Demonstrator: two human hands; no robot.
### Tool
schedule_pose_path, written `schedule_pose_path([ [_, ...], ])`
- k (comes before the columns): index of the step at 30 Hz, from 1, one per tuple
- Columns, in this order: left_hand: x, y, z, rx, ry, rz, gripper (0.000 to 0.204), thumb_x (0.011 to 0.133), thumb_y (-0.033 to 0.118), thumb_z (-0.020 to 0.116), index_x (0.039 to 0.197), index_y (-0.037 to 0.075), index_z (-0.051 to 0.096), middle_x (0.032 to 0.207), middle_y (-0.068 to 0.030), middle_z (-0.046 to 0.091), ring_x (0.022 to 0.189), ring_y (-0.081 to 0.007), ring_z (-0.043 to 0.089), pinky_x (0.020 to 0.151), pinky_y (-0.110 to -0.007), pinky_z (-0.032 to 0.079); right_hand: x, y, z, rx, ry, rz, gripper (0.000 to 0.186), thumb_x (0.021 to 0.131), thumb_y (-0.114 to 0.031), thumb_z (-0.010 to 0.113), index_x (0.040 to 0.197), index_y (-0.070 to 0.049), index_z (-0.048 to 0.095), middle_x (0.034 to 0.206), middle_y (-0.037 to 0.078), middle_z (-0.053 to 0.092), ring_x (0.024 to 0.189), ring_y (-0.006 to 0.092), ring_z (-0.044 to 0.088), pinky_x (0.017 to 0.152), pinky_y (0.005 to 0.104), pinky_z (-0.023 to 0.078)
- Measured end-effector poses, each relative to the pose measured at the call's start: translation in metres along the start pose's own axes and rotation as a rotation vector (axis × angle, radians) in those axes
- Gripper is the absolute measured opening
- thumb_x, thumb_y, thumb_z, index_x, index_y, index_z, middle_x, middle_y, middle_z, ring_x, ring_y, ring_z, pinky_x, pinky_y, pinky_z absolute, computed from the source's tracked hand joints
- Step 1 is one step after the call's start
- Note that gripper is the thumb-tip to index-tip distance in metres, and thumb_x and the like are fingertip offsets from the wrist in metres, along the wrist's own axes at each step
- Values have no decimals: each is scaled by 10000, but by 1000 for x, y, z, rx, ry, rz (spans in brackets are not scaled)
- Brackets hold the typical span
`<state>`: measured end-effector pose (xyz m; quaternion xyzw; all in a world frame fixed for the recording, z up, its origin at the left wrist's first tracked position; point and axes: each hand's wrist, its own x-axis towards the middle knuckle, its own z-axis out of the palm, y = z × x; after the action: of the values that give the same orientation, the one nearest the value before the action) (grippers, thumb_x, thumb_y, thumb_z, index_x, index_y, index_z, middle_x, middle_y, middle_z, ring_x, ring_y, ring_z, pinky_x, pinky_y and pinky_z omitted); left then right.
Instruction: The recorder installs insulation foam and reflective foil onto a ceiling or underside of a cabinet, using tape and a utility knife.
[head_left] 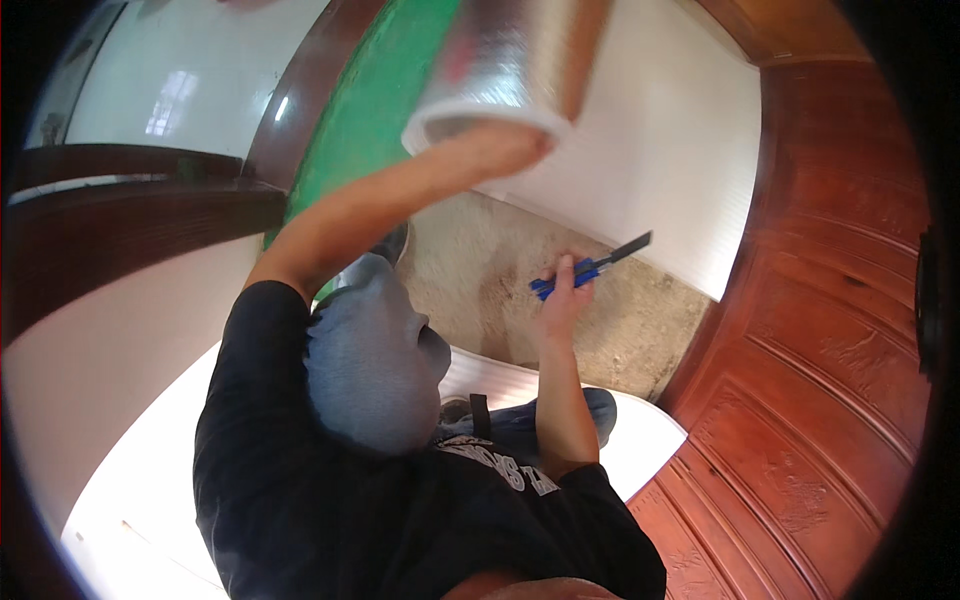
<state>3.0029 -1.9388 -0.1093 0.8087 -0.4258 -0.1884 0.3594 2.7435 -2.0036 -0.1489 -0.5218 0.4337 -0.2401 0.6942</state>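
My left hand is raised at the lower end of a silver foil-faced roll with a white edge and hollow middle; it grips the roll there, its fingers blurred and partly hidden. Lower down, my right hand is closed round a blue utility knife, whose dark blade points up to the right. Beneath the knife is a patch of bare, stained concrete, bordered by white foam-like sheeting on the far side and more white sheeting around my legs.
A carved red-brown wooden door or panel runs down the right side. On the left stand a dark wooden rail or sill and a glossy white surface. A green strip lies beside them. My bent knee rises at centre-left.
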Motion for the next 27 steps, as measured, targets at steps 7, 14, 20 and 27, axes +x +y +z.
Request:
schedule_pose_path([
  [7,-83,-30,89,-169,-179,160,371,980,321,493,1245,84,598,1216,-201,624,1133,-283,590,953,-414,473,16,-71,39,-631,-228,-658,510,831,-95,747,1289,-20,537,1349,111,509,883,84,582,663,228,489],
  [14,-132,-52,118,-166,-451,320,408,985,280,466,1349,106,529,1322,-218,561,1258,-299,515,1052,-426,409,17,-62,60,-1170,-623,-485,783,705,-320,833,1377,-108,492,1544,128,312,1336,365,447,1009,436,484],
  [20,-135,-53,136,-164,-929,39,478,960,186,452,1435,131,457,1380,-203,530,1296,-306,491,1093,-432,388,-3,-40,76,-1375,-682,-808,675,720,-155,795,1332,-102,516,1444,146,421,1253,381,503,978,455,490],
  [27,-151,-120,150,57,-1218,122,564,860,188,612,1402,103,482,1292,-190,599,1169,-355,589,943,-449,487,50,-36,78,-1215,-421,-906,396,785,-79,686,1160,-42,568,1171,176,585,890,407,633,801,464,521],
])
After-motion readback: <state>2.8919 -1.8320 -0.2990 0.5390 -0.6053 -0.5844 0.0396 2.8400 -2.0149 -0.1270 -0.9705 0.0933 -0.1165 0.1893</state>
